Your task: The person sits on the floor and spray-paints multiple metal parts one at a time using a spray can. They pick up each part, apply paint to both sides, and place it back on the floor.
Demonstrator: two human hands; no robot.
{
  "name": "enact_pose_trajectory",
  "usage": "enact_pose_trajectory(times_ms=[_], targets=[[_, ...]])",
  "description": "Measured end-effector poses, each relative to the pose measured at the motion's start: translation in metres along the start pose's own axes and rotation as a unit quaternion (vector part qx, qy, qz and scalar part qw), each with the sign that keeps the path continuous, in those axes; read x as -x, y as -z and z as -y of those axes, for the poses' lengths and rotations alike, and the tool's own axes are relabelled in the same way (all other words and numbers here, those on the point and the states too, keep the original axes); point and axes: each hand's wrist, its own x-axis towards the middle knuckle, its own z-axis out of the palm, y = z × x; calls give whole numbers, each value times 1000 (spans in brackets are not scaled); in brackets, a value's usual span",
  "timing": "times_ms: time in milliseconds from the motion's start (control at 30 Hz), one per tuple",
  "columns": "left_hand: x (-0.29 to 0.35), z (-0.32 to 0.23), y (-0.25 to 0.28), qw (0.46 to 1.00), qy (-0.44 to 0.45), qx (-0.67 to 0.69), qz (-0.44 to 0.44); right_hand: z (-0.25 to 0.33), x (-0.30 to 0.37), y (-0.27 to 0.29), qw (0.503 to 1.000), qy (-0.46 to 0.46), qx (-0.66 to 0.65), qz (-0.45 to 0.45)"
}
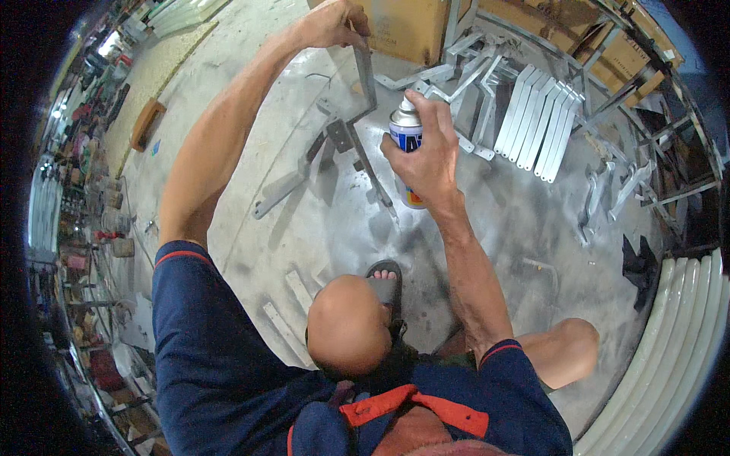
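My left hand is raised at the top, its fingers pinching the upper end of a bent grey metal bracket. From there the bracket hangs down with a step in its middle. My right hand is wrapped round a spray paint can with a blue and white body, held upright just right of the bracket. One finger rests on the can's top. Another bent metal piece lies on the floor to the left, behind the hanging bracket. Whether spray is coming out cannot be made out.
Several flat silver bars lie side by side at right, next to silver bent brackets. Cardboard boxes stand at the back. A metal rack and long pale tubes line the right; a brown block lies left.
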Motion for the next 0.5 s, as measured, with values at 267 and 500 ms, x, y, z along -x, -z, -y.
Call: enact_pose_trajectory(times_ms=[267, 500], targets=[[-4, 8, -2, 1000, -19, -10, -18, 0, 32, -15, 996, -69, -9, 48], [-7, 10, -2, 998, -25, -17, -49, -6, 29, -22, 999, -12, -7, 35]])
